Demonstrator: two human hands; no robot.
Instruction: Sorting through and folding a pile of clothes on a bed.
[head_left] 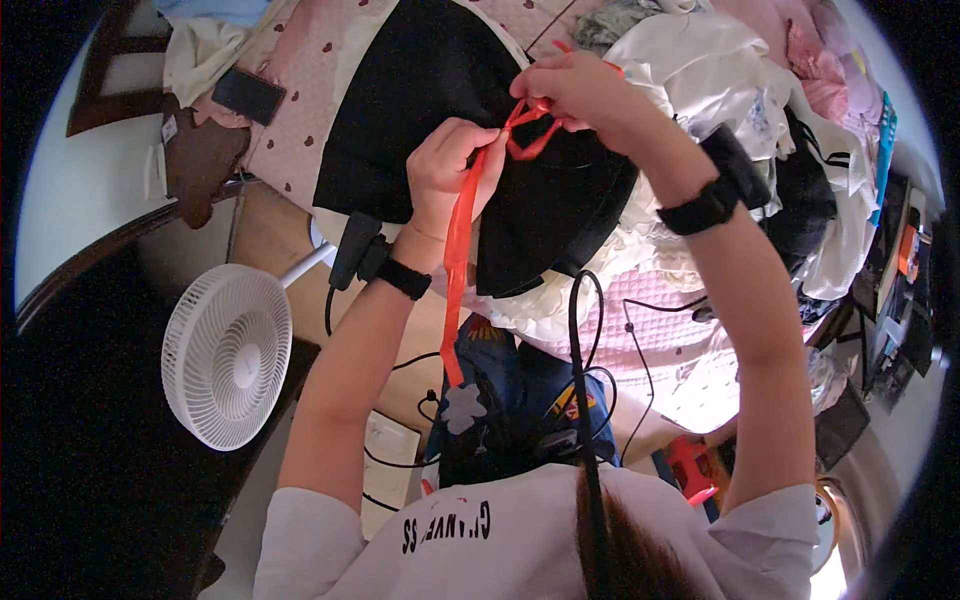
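A long red ribbon [458, 270] runs between my two hands, with a loose loop of it between them. My left hand [440, 180] is closed, thumb and forefinger pinching the ribbon, and a long tail hangs from it towards my lap. Higher and to the right, my right hand [585, 95] pinches the ribbon near the loop, its fingertips partly hidden. Beneath both hands a wide black piece of cloth [420, 90], perhaps a skirt, lies spread on the bed. A grey flower-shaped piece [463, 409] shows by the tail's lower end; whether they are joined I cannot tell.
Heaped white clothes [690, 75] lie right of the black cloth on the pink quilted bed cover [650, 350]. A dark phone [249, 95] rests at the far left. Nearer stands a white fan [228, 357]. Black cables [577, 380] hang before my body.
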